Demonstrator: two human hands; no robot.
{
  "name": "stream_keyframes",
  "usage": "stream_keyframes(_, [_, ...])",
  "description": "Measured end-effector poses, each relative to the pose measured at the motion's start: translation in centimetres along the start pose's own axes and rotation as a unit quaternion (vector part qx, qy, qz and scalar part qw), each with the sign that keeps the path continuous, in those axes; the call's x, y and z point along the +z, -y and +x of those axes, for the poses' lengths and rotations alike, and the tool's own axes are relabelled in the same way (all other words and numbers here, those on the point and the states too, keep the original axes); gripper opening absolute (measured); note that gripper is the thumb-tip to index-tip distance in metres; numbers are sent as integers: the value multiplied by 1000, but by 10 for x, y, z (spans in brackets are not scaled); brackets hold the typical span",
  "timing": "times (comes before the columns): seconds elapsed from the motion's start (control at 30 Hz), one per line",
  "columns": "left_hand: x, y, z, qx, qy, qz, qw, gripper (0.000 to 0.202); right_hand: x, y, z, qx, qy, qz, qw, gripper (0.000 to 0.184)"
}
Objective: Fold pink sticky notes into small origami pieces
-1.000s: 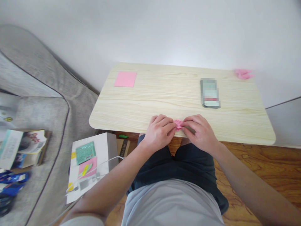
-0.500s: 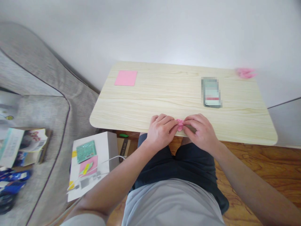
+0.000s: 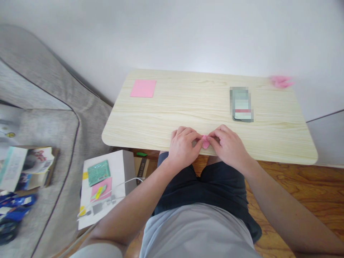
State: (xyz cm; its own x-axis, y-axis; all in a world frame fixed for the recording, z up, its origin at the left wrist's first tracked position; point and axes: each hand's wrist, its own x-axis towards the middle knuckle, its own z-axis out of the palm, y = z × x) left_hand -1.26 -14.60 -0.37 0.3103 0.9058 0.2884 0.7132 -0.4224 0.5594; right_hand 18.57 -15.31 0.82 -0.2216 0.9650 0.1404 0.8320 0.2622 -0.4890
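Note:
A small folded piece of pink paper (image 3: pixel 205 142) is held between both hands at the front edge of the wooden tabletop (image 3: pixel 182 107). My left hand (image 3: pixel 185 146) pinches its left side between thumb and fingers. From the other side, my right hand (image 3: pixel 227 143) grips it with thumb and fingertips. The fingers partly cover the folds, so the exact shape cannot be made out. Flat at the back left lies a square pink paper sheet (image 3: pixel 143 88). Folded pink paper pieces (image 3: pixel 281 81) sit in the back right corner, slightly blurred.
A phone (image 3: pixel 242 104), its screen pixelated, lies right of centre on the table. Left and below, a white box (image 3: pixel 115 163) carries a green packet (image 3: pixel 99 172), pink paper, and a white cable with a plug. A grey sofa (image 3: pixel 53 143) with boxes stands at far left.
My right hand has shifted slightly up and left, its fingers closing nearer on the pink paper. The left hand has barely moved and keeps its pinch.

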Motion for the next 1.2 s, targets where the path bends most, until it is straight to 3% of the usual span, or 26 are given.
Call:
stream_keyframes(0.27, [0, 1, 2, -5, 0, 4, 1000, 19, 0, 2, 5, 12, 19, -55, 998, 23])
stream_keyframes(1.2, [6, 0, 4, -20, -27, 7, 999, 19, 7, 4, -2, 43, -45, -10, 998, 21])
